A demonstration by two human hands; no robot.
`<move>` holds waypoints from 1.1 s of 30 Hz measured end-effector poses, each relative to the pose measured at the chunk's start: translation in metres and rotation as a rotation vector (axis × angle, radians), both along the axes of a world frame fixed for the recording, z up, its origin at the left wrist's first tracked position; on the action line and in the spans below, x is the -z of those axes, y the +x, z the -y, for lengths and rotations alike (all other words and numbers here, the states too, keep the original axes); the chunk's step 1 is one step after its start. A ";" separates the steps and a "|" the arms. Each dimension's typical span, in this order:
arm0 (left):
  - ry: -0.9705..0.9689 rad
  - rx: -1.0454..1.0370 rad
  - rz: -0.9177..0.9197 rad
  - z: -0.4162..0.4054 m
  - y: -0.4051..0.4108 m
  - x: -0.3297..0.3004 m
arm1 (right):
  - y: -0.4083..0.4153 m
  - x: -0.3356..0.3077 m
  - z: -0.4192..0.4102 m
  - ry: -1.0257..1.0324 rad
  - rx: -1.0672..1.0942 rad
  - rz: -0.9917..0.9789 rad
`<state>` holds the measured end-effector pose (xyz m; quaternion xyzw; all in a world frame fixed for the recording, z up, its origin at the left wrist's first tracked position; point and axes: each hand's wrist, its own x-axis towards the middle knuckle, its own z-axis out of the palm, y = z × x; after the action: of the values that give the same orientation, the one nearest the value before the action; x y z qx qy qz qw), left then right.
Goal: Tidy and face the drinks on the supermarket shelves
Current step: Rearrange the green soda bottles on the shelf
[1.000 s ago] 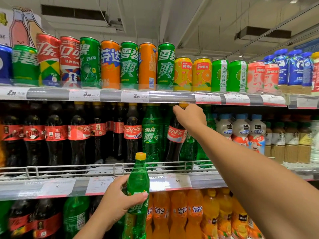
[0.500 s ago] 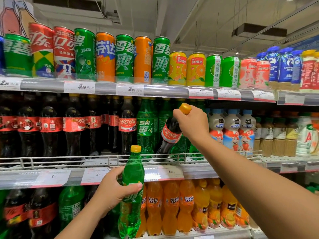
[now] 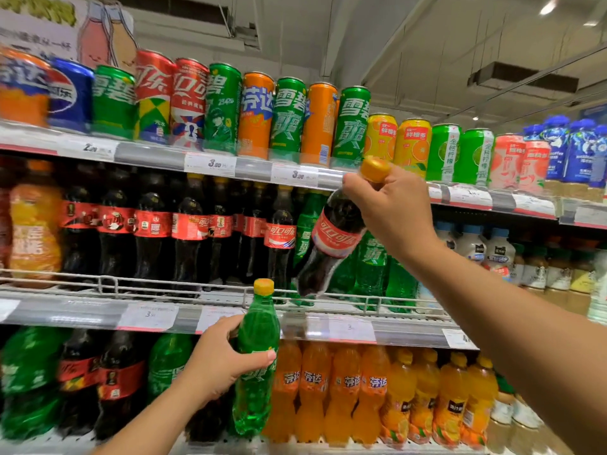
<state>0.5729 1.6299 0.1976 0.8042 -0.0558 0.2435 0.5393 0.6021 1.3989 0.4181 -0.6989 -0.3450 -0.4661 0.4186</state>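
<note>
My right hand grips the neck of a dark cola bottle with a red label and a yellow cap. The bottle hangs tilted, its base swung left over the wire rail of the middle shelf, in front of the green Sprite bottles. My left hand holds a green Sprite bottle with a yellow cap upright, lower down, in front of the bottom shelf. A row of cola bottles fills the middle shelf to the left.
Tall cans line the top shelf above price tags. Orange soda bottles stand on the bottom shelf, with large cola and Sprite bottles to their left. Small milk and coffee drinks sit at the right of the middle shelf.
My right hand has pulled the cola bottle out from among the Sprite bottles, up and forward, tilting it more. My left hand still holds the Sprite bottle.
</note>
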 end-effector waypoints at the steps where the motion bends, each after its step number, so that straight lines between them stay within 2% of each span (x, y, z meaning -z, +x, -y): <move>1: 0.005 -0.016 0.002 -0.008 -0.004 0.000 | -0.004 0.001 -0.011 0.000 -0.010 0.020; 7: 0.003 -0.068 0.011 -0.060 -0.026 -0.003 | -0.004 0.022 -0.077 0.102 -0.037 -0.015; 12: 0.046 -0.136 0.049 -0.092 -0.036 0.002 | 0.014 0.051 -0.122 0.220 -0.075 -0.194; 16: 0.035 -0.137 0.028 -0.108 -0.037 0.004 | 0.030 0.066 -0.145 0.225 -0.037 -0.273; 22: 0.022 -0.143 -0.018 -0.119 -0.031 0.006 | 0.053 0.062 -0.163 0.234 -0.017 -0.371; 28: 0.024 -0.136 -0.027 -0.124 -0.025 0.004 | 0.080 0.043 -0.174 0.326 -0.077 -0.585; 33: 0.029 -0.089 -0.029 -0.121 -0.025 0.000 | 0.092 0.033 -0.189 0.319 -0.017 -0.575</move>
<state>0.5479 1.7512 0.1978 0.8169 -0.0157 0.2549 0.5171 0.6942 1.5877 0.3852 -0.7246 -0.1411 -0.2946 0.6068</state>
